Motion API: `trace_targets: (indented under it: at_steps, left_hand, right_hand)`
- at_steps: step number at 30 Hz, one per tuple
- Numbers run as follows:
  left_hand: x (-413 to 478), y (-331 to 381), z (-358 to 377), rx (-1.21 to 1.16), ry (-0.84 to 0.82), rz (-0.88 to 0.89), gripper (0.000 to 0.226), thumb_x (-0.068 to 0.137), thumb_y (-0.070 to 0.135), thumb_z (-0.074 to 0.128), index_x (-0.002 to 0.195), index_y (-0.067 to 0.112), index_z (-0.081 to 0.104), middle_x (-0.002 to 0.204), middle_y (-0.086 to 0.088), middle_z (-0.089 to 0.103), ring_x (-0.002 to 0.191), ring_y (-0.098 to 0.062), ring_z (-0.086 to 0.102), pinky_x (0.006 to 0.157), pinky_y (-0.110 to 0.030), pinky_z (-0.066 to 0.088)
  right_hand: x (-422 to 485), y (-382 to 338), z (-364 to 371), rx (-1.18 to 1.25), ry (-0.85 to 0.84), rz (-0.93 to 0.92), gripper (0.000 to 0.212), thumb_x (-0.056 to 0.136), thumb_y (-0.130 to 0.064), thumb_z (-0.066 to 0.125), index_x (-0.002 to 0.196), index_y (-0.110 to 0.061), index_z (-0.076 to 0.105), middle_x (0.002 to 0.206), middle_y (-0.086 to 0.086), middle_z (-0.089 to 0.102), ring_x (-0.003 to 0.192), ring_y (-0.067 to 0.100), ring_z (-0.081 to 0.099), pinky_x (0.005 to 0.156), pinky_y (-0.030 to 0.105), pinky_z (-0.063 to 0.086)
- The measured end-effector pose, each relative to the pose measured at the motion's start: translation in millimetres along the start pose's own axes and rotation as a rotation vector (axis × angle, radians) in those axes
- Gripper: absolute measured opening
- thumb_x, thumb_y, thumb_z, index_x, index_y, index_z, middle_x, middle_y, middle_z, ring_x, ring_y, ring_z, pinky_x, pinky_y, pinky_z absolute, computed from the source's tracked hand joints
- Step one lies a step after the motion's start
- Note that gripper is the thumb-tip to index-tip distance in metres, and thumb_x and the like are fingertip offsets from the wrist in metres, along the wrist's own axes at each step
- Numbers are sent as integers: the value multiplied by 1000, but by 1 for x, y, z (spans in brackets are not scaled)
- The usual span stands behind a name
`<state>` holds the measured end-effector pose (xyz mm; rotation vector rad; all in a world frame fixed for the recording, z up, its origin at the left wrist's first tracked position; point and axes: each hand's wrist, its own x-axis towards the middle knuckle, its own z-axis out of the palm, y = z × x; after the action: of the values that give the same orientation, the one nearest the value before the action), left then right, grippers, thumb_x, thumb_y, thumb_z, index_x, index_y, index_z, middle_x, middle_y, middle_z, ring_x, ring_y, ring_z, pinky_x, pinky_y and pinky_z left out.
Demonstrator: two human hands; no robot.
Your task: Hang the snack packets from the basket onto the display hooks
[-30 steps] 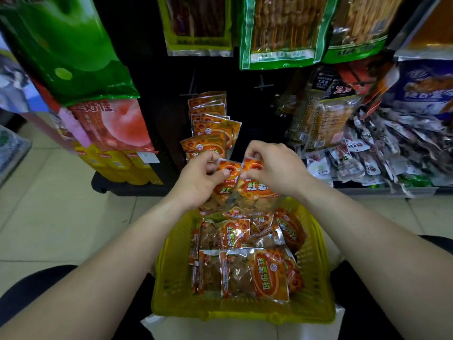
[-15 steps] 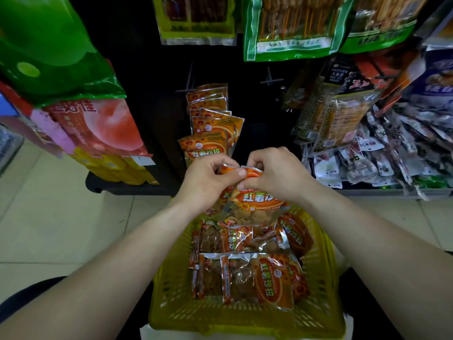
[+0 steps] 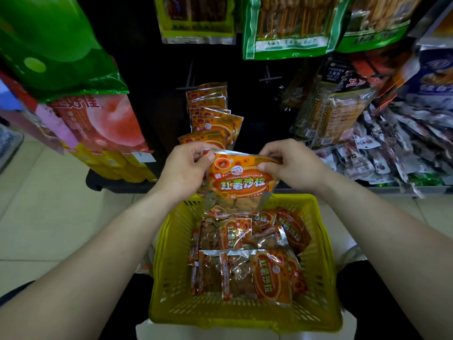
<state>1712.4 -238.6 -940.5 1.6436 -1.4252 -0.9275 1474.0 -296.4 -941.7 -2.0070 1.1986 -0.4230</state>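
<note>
An orange snack packet (image 3: 241, 185) hangs upright above the yellow basket (image 3: 169, 278), facing me. My left hand (image 3: 186, 170) pinches its top left corner and my right hand (image 3: 291, 165) pinches its top right corner. Several more orange packets (image 3: 255, 273) lie flat in the basket. Behind my hands, a row of the same orange packets (image 3: 213, 119) hangs on a display hook on the dark panel. To the right of that row a bare hook (image 3: 268, 78) sticks out of the panel.
Green snack bags (image 3: 289, 28) hang overhead. A big green and pink bag stack (image 3: 81, 94) crowds the left. Dark and silver packets (image 3: 382, 143) pile on a shelf at right. Tiled floor (image 3: 49, 217) lies to the left of the basket.
Both hands have spread apart and turned the packet flat toward me; before, they were pressed together over two packets. The camera has dipped closer to the basket.
</note>
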Motion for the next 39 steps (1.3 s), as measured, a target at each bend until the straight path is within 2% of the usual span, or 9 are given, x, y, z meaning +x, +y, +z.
trace_targets:
  at_steps: [3,5,8,11,18,22,25,31,39]
  left_hand:
    - [-1,3,1,-92,-11,-12,25,104,16,52,100,34,67,93,11,76,90,-2,72,65,-15,55]
    - [-1,5,3,-99,-20,-1,25,104,16,51,102,36,65,99,8,74,93,-1,70,65,-13,54]
    - [0,3,5,-49,-44,17,19,97,23,64,109,38,61,108,7,70,98,-6,69,71,-20,57]
    - [2,4,6,11,-16,18,30,89,25,76,110,38,60,108,8,70,99,-9,68,75,-27,59]
    - [8,8,10,113,66,28,15,94,25,68,103,35,61,105,8,70,94,-8,69,69,-24,58]
    - [11,8,11,129,81,20,13,95,25,67,107,31,62,108,4,71,96,-13,69,74,-31,61]
    - [12,8,11,129,84,14,13,95,27,67,108,30,63,108,1,71,95,-14,70,74,-33,62]
    - [13,10,14,116,70,1,11,94,29,68,104,32,63,100,8,69,89,-7,69,64,-21,56]
    - [14,9,15,117,59,8,11,93,28,70,99,34,64,94,16,67,88,-4,67,64,-19,53]
  right_hand:
    - [0,-2,0,49,31,4,5,90,-24,71,87,-21,68,88,-8,71,85,7,67,72,31,54]
    - [0,-2,0,51,66,12,9,89,-24,73,83,-23,67,88,-9,69,87,7,66,72,32,53]
    - [2,0,0,65,100,25,8,87,-25,75,83,-22,68,88,-9,69,86,5,65,69,28,51]
    - [4,1,1,66,117,35,9,86,-26,76,84,-23,68,87,-10,68,83,3,65,64,23,48]
    - [6,2,0,78,88,10,11,86,-26,76,89,-19,67,88,-5,72,81,6,68,68,28,55]
    - [5,4,-2,40,80,-23,2,93,-25,68,91,-25,68,85,-14,69,81,-4,64,67,21,47]
    - [5,5,-4,39,59,-25,9,97,-23,61,96,-24,70,86,-14,70,84,-4,64,71,20,48]
    - [4,6,-6,13,26,-31,13,98,-21,58,95,-29,68,87,-13,69,85,-5,62,70,18,46]
    - [3,7,-7,22,-3,-15,15,98,-18,59,94,-31,66,86,-19,67,84,-7,63,68,16,45]
